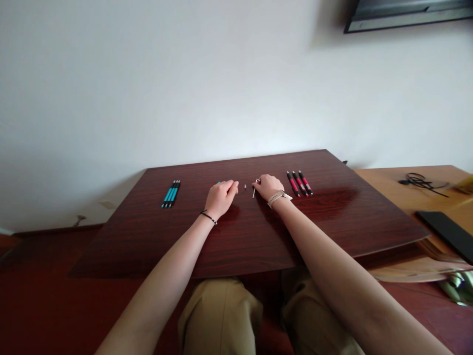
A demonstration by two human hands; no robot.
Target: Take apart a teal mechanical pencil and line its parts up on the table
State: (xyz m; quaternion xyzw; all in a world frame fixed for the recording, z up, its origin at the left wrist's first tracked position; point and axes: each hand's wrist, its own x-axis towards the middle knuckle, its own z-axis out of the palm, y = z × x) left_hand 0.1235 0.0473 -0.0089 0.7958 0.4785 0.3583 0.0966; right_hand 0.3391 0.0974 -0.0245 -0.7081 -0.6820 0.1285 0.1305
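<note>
My left hand rests on the dark wooden table, fingers curled over a blue pen part whose tip shows at its top. My right hand lies beside it, fingers pinching a thin pale rod-like pen part. A tiny dark piece lies on the table between the two hands. Three blue-and-black pens lie side by side at the left. Three red-and-black pens lie side by side at the right.
A lighter wooden table stands at the right with a coiled black cable and a flat black device. A white wall rises behind. My knees in tan trousers sit under the table's near edge.
</note>
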